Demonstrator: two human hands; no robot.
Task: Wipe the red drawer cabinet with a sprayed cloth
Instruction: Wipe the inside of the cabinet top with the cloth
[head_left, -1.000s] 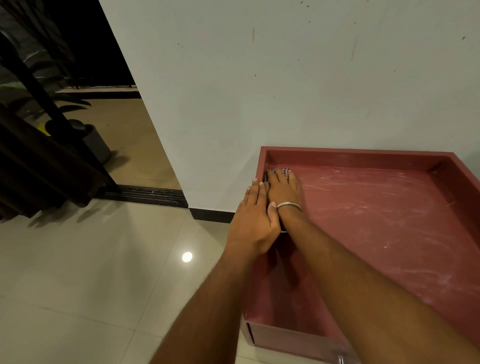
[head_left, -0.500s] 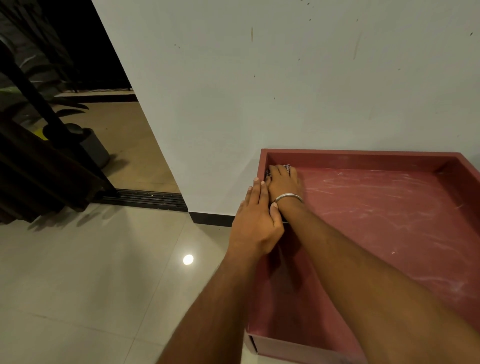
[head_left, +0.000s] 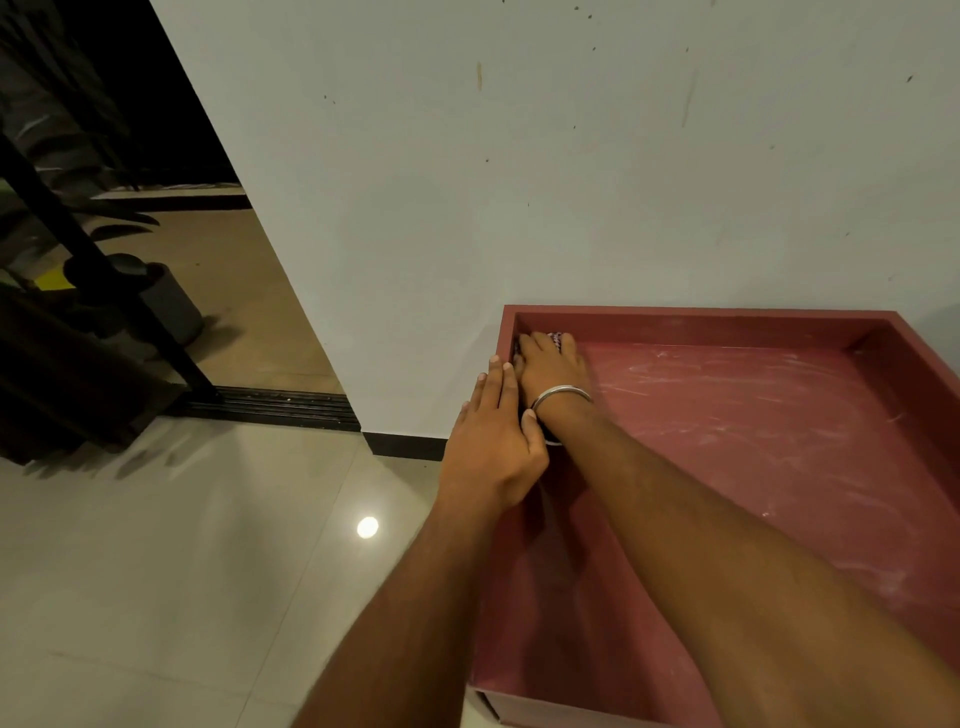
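Observation:
The red drawer cabinet (head_left: 727, 325) stands against the white wall, its recessed top streaked with pale smears. My right hand (head_left: 550, 366), with a metal bangle at the wrist, presses a patterned cloth (head_left: 557, 338) into the tray's far left corner; only a bit of cloth shows past my fingers. My left hand (head_left: 491, 447) lies flat on the cabinet's left rim, fingers together, thumb touching my right wrist.
A white wall (head_left: 571, 156) rises behind the cabinet. Glossy pale floor tiles (head_left: 182, 571) spread to the left. A dark sliding-door track (head_left: 280, 402) leads to a dim area with a black post (head_left: 104, 270) and a grey plant pot (head_left: 171, 306).
My right hand has slid the cloth a little farther into the far left corner. My left hand stays on the rim.

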